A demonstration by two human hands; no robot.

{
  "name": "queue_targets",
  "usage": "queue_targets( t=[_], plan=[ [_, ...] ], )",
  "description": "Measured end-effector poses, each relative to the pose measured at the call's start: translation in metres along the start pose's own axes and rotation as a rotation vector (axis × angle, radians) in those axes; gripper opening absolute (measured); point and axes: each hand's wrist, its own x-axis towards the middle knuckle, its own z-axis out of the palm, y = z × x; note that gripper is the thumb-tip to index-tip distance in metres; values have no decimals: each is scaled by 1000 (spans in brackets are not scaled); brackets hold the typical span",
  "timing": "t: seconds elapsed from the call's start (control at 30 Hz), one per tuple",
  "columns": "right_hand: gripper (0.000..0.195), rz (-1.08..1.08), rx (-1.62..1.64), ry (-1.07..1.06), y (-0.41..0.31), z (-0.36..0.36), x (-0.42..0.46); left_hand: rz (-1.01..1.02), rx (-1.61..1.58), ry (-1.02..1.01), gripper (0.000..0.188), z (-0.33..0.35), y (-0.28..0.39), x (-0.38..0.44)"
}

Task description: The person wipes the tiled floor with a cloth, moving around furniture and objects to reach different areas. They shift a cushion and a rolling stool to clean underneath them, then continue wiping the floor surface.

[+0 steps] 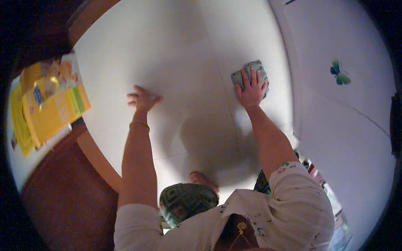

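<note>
My right hand presses down, fingers spread, on a folded grey-green cloth. The cloth lies flat on the pale tiled floor, just right of a tile joint. Its far edge shows beyond my fingertips; the rest is under my palm. My left hand is over the floor to the left, blurred, with its fingers apart and nothing in them. A thin bangle circles the left wrist.
At the left, yellow printed packaging lies on a light surface beside dark reddish-brown furniture. A white wall with a green butterfly decoration rises at the right. Several mixed items stand along its base, near my right elbow.
</note>
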Motion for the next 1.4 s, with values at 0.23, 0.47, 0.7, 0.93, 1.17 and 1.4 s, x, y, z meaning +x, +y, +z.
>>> queue_targets(
  t=[0.23,0.47,0.7,0.93,1.17,1.4],
  plan=[
    [61,112,-137,-288,0,-28,-10,-1,192,-6,126,3,22,-24],
    [47,-118,-40,-314,16,-131,85,23,205,-24,124,4,14,-22],
    [59,-58,29,-575,53,-128,9,-70,150,-19,127,2,19,-10],
    [74,327,-62,-103,-21,-6,7,-88,26,33,126,13,2,-5],
    [81,350,-168,-43,11,9,83,-162,-195,-18,128,-3,8,-19],
    [71,-144,-127,-109,-112,27,269,-167,-250,-45,128,-23,8,-32]
  ],
)
